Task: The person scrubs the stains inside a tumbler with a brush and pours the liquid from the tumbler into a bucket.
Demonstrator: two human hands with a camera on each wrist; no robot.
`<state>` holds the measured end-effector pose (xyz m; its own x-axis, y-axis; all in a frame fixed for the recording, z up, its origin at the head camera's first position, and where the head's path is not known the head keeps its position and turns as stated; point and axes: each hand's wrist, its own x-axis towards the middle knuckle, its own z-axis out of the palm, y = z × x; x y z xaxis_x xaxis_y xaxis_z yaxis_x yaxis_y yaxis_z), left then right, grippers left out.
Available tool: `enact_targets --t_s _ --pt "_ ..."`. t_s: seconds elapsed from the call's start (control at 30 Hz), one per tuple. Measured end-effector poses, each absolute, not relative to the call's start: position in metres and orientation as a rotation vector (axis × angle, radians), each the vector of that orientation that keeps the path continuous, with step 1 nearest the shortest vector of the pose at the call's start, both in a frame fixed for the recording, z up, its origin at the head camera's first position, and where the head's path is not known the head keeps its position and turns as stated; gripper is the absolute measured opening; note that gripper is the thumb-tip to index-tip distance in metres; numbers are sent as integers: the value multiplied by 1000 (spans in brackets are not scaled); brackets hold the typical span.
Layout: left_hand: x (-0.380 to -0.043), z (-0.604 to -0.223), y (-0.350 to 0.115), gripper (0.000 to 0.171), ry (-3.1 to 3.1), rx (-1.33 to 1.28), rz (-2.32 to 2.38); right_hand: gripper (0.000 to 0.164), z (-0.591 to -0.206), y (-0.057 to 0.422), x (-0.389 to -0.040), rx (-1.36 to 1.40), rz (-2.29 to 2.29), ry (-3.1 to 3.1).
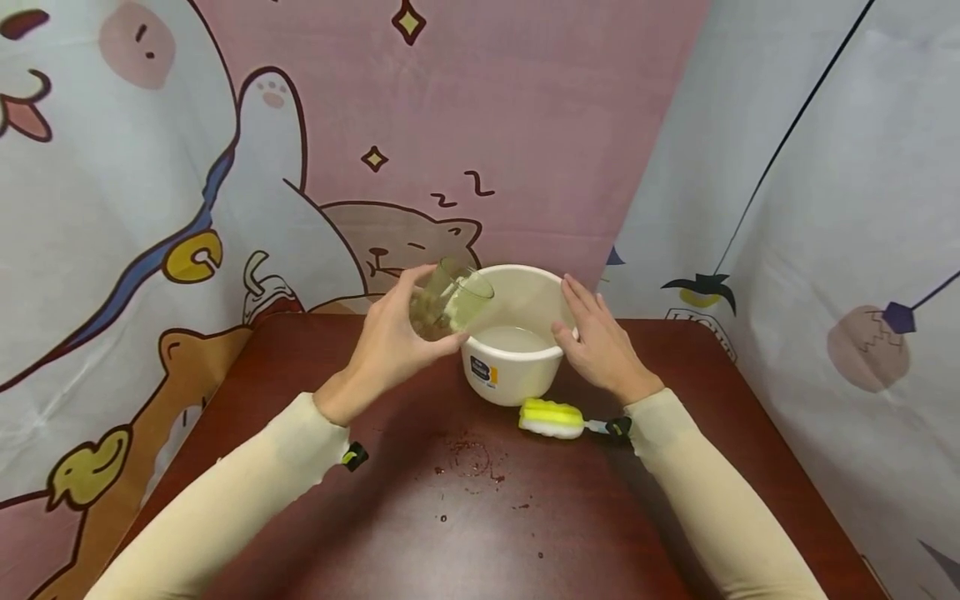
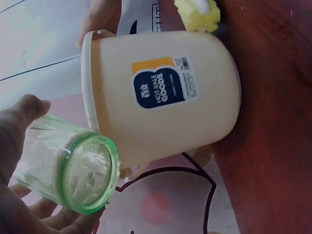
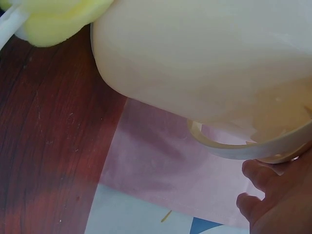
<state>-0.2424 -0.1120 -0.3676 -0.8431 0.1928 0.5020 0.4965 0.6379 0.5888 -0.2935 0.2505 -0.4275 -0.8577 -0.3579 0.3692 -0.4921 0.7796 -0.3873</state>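
My left hand (image 1: 390, 333) grips a clear green drinking glass (image 1: 457, 304), fingers and thumb wrapped round its sides. The glass is tipped on its side, mouth toward the cream plastic bucket (image 1: 487, 367), at the left of its rim. Shallow cloudy water (image 1: 513, 339) lies in the bucket. In the left wrist view the thick round base of the glass (image 2: 87, 173) faces the camera. My right hand (image 1: 600, 346) rests against the bucket's right rim with fairly straight fingers. Its fingertips (image 3: 256, 173) show beside the rim in the right wrist view.
A yellow and white sponge brush (image 1: 551, 418) lies in front of the bucket, its handle pointing right beneath the right wrist. Water drops and a wet ring (image 1: 471, 458) mark the dark red wooden table (image 1: 480, 558). Printed cloth (image 1: 525, 125) hangs behind and at the sides.
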Motion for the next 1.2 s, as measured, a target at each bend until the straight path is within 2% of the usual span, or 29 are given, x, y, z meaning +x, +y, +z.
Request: enact_targets --t_s 0.57,1.2 --pt "-215 -408 -114 94 -2406 -429 -1331 81 -427 251 -292 637 672 -2713" --pt "-200 -464 -123 91 -2473 -388 -1383 84 -424 249 -291 642 666 -2707"
